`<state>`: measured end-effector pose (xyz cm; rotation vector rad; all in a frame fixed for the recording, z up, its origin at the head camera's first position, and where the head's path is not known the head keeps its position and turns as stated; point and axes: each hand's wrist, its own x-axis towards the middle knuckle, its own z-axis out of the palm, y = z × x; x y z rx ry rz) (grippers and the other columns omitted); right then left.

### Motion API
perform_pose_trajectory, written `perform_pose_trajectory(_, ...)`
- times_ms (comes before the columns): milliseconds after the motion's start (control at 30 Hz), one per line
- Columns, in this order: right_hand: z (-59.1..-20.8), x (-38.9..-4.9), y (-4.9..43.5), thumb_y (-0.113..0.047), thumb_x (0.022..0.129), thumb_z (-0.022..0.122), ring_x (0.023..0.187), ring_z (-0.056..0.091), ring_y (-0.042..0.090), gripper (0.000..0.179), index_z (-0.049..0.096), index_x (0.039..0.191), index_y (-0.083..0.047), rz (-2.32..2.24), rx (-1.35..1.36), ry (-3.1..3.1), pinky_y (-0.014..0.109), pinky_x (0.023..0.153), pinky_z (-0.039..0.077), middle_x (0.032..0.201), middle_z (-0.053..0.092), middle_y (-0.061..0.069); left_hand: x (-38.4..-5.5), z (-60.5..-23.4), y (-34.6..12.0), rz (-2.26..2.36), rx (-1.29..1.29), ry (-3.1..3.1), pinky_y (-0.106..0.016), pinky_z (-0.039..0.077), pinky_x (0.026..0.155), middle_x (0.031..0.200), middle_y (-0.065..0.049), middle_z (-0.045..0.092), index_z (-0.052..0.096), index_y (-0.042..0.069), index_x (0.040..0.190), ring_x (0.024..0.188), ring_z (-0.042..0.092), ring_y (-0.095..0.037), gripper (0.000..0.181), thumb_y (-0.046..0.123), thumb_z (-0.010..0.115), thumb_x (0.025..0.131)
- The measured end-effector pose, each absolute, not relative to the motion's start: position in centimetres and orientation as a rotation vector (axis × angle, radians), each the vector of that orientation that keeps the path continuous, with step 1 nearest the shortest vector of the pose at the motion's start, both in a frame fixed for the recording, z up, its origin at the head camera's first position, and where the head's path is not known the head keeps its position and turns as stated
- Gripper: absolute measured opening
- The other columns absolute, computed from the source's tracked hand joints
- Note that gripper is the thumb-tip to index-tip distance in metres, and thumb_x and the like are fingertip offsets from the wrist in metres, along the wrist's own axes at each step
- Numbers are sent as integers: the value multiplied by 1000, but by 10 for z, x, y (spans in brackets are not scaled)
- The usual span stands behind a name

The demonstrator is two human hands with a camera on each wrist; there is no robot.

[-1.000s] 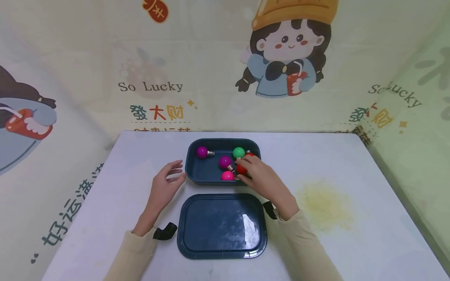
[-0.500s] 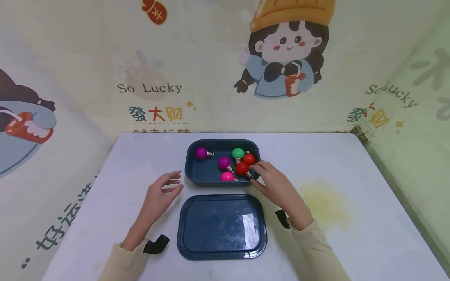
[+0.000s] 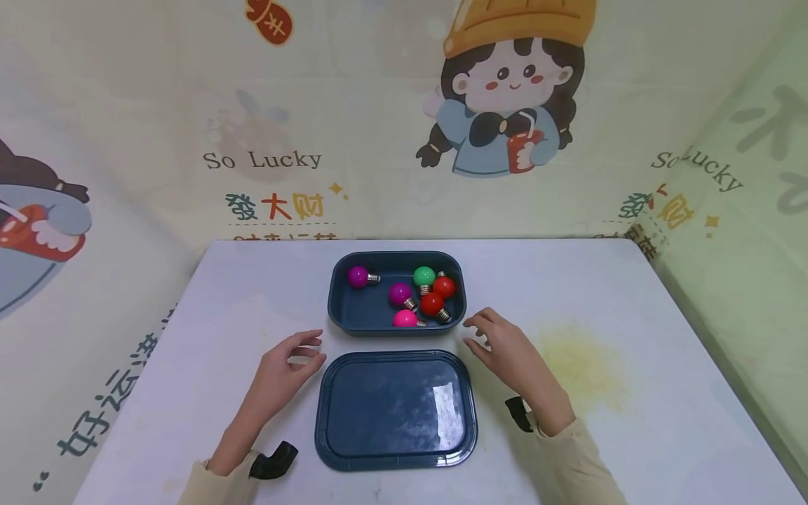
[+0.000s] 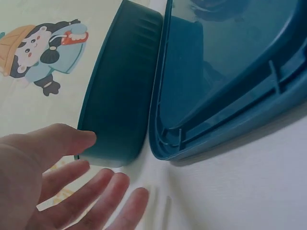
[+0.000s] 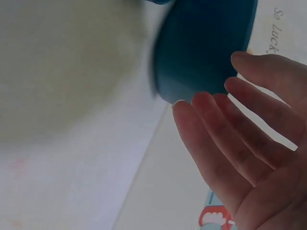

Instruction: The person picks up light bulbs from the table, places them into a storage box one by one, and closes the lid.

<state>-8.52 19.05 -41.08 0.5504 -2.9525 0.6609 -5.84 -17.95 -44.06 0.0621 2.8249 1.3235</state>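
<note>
Small round light bulbs lie in a dark blue tub (image 3: 353, 308): two purple bulbs (image 3: 357, 276), a green bulb (image 3: 424, 275), two red bulbs (image 3: 432, 304) and a pink bulb (image 3: 405, 318). In front of the tub a dark blue lid (image 3: 396, 414) lies flat on the table. My left hand (image 3: 280, 372) hovers left of the lid's far corner, fingers relaxed and holding nothing. On the other side, my right hand (image 3: 508, 354) is off the tub's near right corner, fingers loosely bent, with nothing in it. Both wrist views show the hands' bare palms.
The white table (image 3: 631, 337) has a yellowish stain (image 3: 583, 365) to the right. Behind its far edge hangs a printed cloth backdrop (image 3: 379, 119), which also runs along both sides.
My right hand has drawn back from the bulbs, out of the tub to the right and nearer. The left hand has come back toward me, away from the tub. The bulbs stay in place.
</note>
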Motion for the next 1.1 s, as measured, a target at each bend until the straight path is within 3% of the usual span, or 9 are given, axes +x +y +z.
perform_pose_trajectory(433, -432, -81, 186, -6, 85, 76, 77, 64, 15, 22, 71, 105, -3, 842, 343, -3149, 31, 72, 56, 93, 64, 6, -44, -450, -180, 1226, -41, 2795, -24, 53, 75, 103, -2, 73, 67, 10, 125, 95, 68, -17, 36, 16, 72, 91)
perform_pose_trajectory(700, -440, -77, 185, -8, 86, 75, 74, 60, 13, 14, 75, 99, -4, 821, 442, -3173, 30, 70, 53, 82, 61, 1, -41, -451, -175, 1192, -104, 2770, -22, 50, 67, 92, 1, 73, 72, 7, 116, 86, 67, -13, 28, 15, 72, 89)
perform_pose_trajectory(1100, -442, -72, 179, -7, 83, 78, 69, 58, 11, 12, 78, 95, -4, 713, 480, -3153, 30, 69, 53, 77, 61, -1, -41, -450, -168, 1186, -86, 2749, -21, 52, 68, 95, 0, 73, 73, 6, 112, 82, 65, -10, 26, 11, 75, 86)
